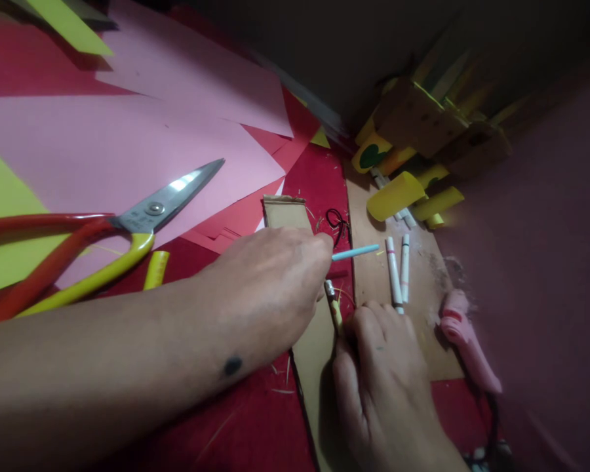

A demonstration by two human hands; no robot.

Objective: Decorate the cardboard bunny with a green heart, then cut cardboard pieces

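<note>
From the head camera, I see my left hand (pixel 270 288) reaching in from the lower left toward frame centre, fingers pressed together, pinching a thin light-blue stick (pixel 356 252) that points right. My right hand (pixel 381 373) sits at lower centre, fingers curled around a yellow pencil (pixel 333 307) whose metal end points up toward the left hand. Both work over a cardboard strip (pixel 288 213) lying on red paper (pixel 319 174). Just right of the stick, two white markers (pixel 397 269) lie side by side on a brown board (pixel 425 282). A pink cutter (pixel 467 341) rests at the board's right edge. Scissors (pixel 142 219) with red and yellow handles lie at mid left on pink paper (pixel 103 144).
</note>
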